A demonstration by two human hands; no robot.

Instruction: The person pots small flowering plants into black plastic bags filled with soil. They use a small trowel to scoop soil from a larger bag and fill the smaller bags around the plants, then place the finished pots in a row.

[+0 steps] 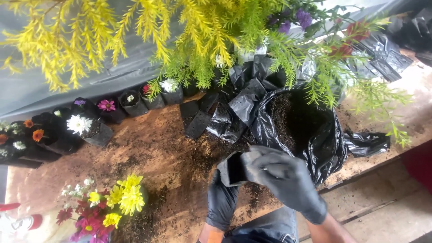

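You are holding small black plastic nursery bag point(235, 168) mouth-up; left hand point(221, 202) gripping beneath, right hand point(288, 180) fingers pinching rim; big black soil-filled sack point(315, 135) just beyond, nearer right hand.

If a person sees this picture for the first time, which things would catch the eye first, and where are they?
The yellow-green feathery plant fills the top of the picture. In the lower middle, two black-gloved hands, the left hand and the right hand, hold a small black bag open in front of a big black sack of soil. A bright bunch of yellow and red flowers lies at the lower left on the soil-strewn wooden table.
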